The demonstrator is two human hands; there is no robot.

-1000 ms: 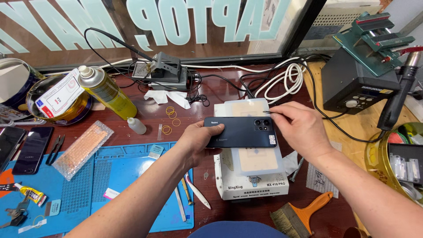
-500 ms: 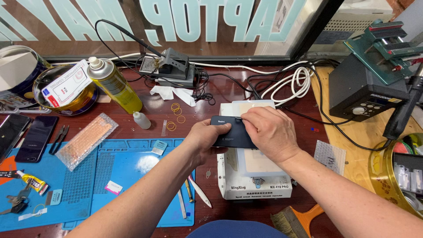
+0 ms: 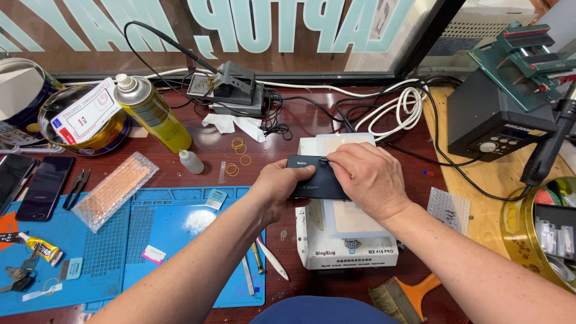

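Observation:
A dark blue phone (image 3: 312, 180) lies back side up, held over a white heating plate machine (image 3: 345, 231). My left hand (image 3: 281, 186) grips the phone's left end from below and the side. My right hand (image 3: 363, 177) covers the phone's right half, with fingertips pressed at its top edge, pinching a small thin tool I cannot make out. The phone's right end and camera are hidden under my right hand.
A blue work mat (image 3: 138, 240) with tweezers lies at left, near a yellow spray can (image 3: 153, 114), a small bottle (image 3: 191, 161), rubber bands (image 3: 237, 157) and spare phones (image 3: 45, 186). A soldering stand (image 3: 231, 90), white cable (image 3: 399, 111), black station (image 3: 492, 120) and a brush (image 3: 399, 297) surround the machine.
My right hand slid left from the phone's right end to cover its right half. The phone has stayed over the white machine, still held by my left hand.

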